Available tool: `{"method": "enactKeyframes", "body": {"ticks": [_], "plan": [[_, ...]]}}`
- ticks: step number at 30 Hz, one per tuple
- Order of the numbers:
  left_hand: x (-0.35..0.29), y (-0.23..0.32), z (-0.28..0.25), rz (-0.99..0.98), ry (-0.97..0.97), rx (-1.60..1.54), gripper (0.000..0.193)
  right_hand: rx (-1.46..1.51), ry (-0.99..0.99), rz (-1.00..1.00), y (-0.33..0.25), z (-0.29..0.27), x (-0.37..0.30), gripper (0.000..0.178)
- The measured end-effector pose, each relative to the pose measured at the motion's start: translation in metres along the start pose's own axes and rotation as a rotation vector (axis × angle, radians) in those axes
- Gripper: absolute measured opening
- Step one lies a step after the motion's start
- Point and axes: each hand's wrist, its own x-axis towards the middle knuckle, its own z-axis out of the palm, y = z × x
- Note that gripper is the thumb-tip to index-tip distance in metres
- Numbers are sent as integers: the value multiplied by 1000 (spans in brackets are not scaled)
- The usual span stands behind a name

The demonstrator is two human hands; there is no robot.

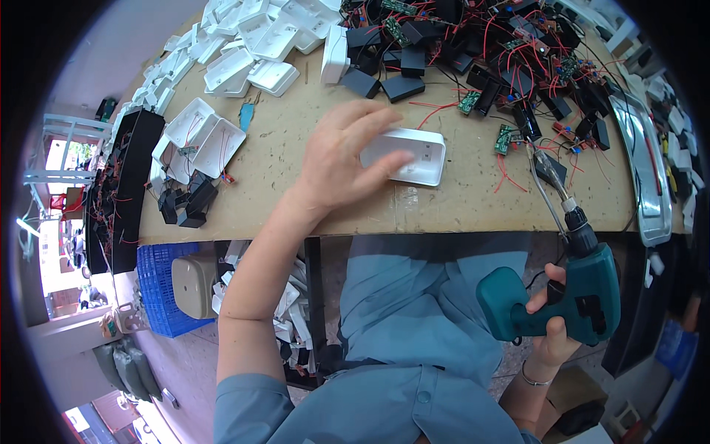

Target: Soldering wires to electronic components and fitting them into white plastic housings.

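A shallow white plastic case (429,174) lies open side up on the cardboard-covered table in front of me. My left hand (344,152) is over its left end, fingers spread. The thumb reaches across the case's inside and the other fingers lie past its far edge; slight blur hides whether they touch it. My right hand (551,318) is wrapped round the grip of a teal pistol-shaped soldering gun (584,296). Its metal tip and thin side tube point away over the table, close to a small green circuit board (505,138) with red wires.
White cases (274,38) are heaped at the far left. Black boxes (403,87) and wired circuit boards pile up at the far right. More white cases (220,139) and black parts (194,200) lie to the left. A metal tray (654,214) is at the right edge; a blue basket (157,296) stands below.
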Motion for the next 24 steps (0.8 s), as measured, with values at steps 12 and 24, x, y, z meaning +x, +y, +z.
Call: {"method": "enactKeyframes", "body": {"ticks": [12, 24], "plan": [[70, -24, 6, -136, -473, 636, 34, -22, 22, 21, -1, 0, 2, 69], [29, -55, -74, -526, 157, -1217, 23, 123, -14, 54, 2, 3, 9, 69]]}}
